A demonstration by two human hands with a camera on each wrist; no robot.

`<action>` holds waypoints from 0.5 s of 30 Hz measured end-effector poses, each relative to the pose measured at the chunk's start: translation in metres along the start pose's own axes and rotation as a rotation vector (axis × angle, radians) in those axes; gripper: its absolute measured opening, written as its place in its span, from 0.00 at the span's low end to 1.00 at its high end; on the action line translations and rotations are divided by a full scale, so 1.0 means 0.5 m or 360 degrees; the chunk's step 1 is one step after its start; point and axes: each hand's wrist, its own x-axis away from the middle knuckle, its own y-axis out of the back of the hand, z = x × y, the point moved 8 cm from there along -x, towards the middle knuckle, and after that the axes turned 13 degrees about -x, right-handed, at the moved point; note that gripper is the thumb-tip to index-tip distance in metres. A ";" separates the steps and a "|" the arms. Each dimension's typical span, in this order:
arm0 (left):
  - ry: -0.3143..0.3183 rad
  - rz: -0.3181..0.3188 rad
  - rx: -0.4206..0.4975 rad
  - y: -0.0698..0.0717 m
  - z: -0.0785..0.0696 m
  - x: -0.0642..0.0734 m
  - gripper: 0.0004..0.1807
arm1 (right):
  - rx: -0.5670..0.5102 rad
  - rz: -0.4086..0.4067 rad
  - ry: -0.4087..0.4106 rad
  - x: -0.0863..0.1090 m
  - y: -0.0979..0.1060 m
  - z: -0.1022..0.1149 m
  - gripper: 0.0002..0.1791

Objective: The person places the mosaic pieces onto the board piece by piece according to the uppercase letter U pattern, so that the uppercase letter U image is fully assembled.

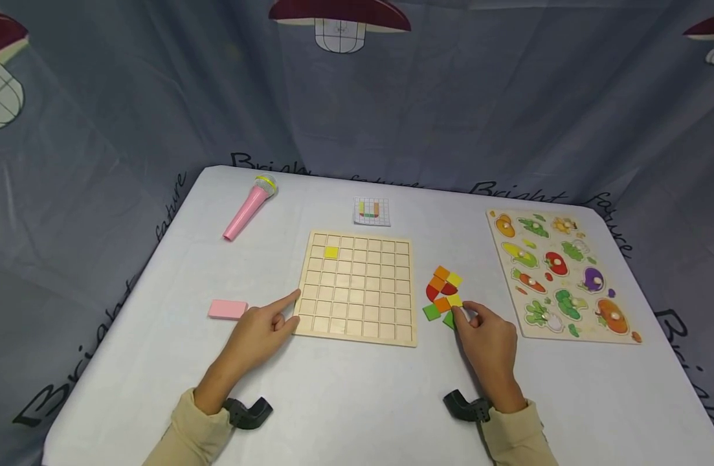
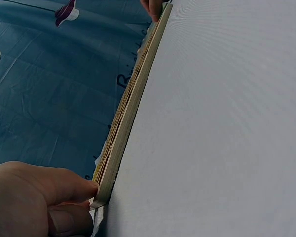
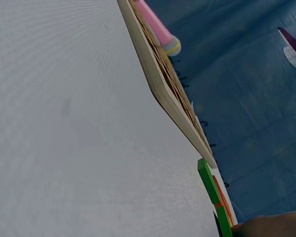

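Note:
A square wooden grid board (image 1: 357, 288) lies on the table, with one yellow tile (image 1: 331, 252) in a cell near its upper left. My left hand (image 1: 262, 335) touches the board's left edge with outstretched index finger and thumb; the left wrist view shows the thumb at the board's rim (image 2: 130, 108). To the right of the board is a loose cluster of orange tiles (image 1: 437, 283), red curved pieces (image 1: 432, 292) and green tiles (image 1: 432, 312). My right hand (image 1: 488, 343) has its fingertips at a yellow tile (image 1: 454, 299) there; whether they pinch it is unclear.
A small pattern card (image 1: 371, 211) lies behind the board. At the back left is a pink toy microphone (image 1: 248, 208), and a pink block (image 1: 227, 309) sits beside my left hand. A vegetable puzzle board (image 1: 557, 275) occupies the right side of the white table (image 1: 357, 401).

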 end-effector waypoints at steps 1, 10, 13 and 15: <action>0.0001 0.0002 0.0001 0.000 0.000 0.000 0.28 | 0.0001 0.0002 0.0003 0.000 0.000 0.001 0.16; 0.0010 -0.0003 0.0004 0.001 -0.001 0.002 0.28 | 0.0005 -0.0004 0.0013 0.001 -0.001 0.002 0.16; 0.0007 -0.0003 -0.0003 0.001 -0.001 0.002 0.28 | -0.0004 -0.0007 0.0001 0.002 0.000 0.000 0.16; 0.0005 -0.0005 -0.0007 0.001 -0.002 0.001 0.28 | -0.0012 -0.0017 0.0003 0.002 0.001 0.000 0.16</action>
